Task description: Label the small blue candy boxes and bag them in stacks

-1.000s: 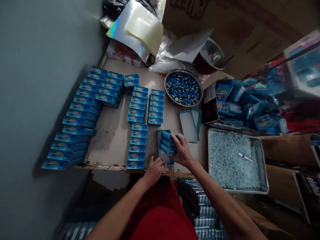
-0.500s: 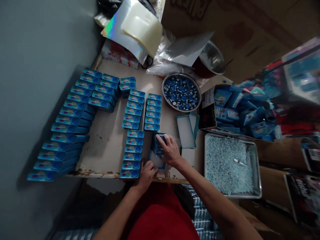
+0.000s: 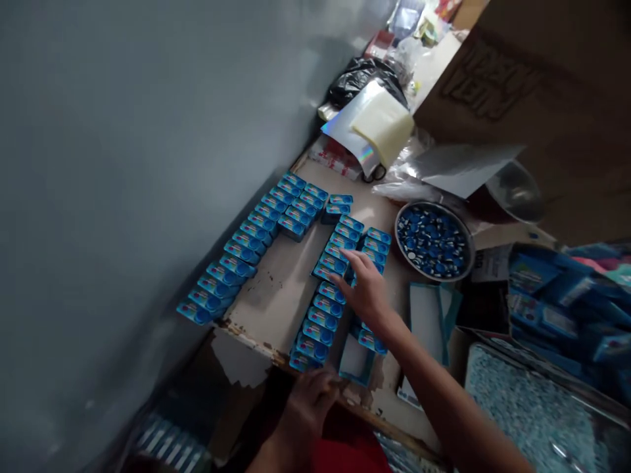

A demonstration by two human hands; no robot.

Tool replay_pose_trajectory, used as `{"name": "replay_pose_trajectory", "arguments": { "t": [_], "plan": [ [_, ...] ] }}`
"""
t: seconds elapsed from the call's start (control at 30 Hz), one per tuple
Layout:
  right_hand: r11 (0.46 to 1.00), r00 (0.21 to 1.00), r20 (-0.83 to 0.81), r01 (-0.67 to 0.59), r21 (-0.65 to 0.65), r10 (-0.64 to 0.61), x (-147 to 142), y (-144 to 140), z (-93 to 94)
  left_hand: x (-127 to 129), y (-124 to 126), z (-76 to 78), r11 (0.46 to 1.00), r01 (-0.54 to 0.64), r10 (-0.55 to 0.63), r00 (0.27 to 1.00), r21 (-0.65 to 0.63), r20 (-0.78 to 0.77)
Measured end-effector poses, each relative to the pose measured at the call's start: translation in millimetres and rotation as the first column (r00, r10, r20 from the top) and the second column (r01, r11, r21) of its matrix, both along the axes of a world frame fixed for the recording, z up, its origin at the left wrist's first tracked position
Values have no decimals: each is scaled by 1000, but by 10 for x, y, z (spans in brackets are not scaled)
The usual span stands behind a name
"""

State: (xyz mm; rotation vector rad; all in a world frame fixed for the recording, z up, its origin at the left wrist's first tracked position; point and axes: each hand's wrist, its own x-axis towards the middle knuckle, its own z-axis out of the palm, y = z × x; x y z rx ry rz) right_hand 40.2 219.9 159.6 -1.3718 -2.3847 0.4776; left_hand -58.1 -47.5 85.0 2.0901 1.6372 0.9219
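My right hand (image 3: 367, 289) reaches out over the table with fingers apart, its fingertips on or just above a double row of small blue boxes (image 3: 340, 253). A few more blue boxes (image 3: 372, 340) lie under its wrist. Another column of blue boxes (image 3: 318, 322) runs toward the table's front edge. My left hand (image 3: 308, 397) sits blurred at that edge with curled fingers, next to an open white-lined carton tray (image 3: 355, 361); whether it grips the tray is unclear.
A long row of blue boxes (image 3: 236, 259) lines the grey wall. A metal bowl of blue caps (image 3: 434, 242), an open flat carton (image 3: 426, 315), a tray of pale pellets (image 3: 532, 407) and a box of blue packs (image 3: 557, 295) stand to the right.
My right hand has let go of the stack of blue boxes and reached forward over the rows. The view has swung left toward the wall. My left hand stays at the table's edge.
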Motion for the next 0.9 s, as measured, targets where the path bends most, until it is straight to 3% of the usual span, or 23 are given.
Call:
{"name": "replay_pose_trajectory", "arguments": {
  "t": [0.07, 0.17, 0.27, 0.37, 0.53, 0.7, 0.9],
  "plan": [
    [994, 1000, 10, -26, 104, 25, -649, 407, -146, -209, -67, 33, 990, -139, 138, 990, -37, -22],
    [982, 990, 142, -22, 188, -5, -1406, 901, -547, -425, -152, 4, 955, -296, 295, 952, -2, -77],
    [974, 972, 234, -29, 223, -24, -1724, 1130, -894, -571, -228, 8, 938, -344, 346, 932, 32, -106],
    [964, 962, 273, -53, 261, -21, -1757, 1107, -1059, -686, -292, 43, 935, -352, 353, 929, 26, -112],
    [961, 948, 318, -63, 268, -27, -1763, 935, -1010, -756, -394, -42, 937, -348, 348, 931, 17, -113],
    [991, 925, 379, -22, 132, -30, -1849, 1030, -823, -681, -521, -220, 940, -340, 338, 934, -3, -113],
    [1000, 929, 370, 17, 11, -20, -1878, 1060, -574, -361, -689, -97, 991, -123, 123, 992, 44, -11]
  ]
}}
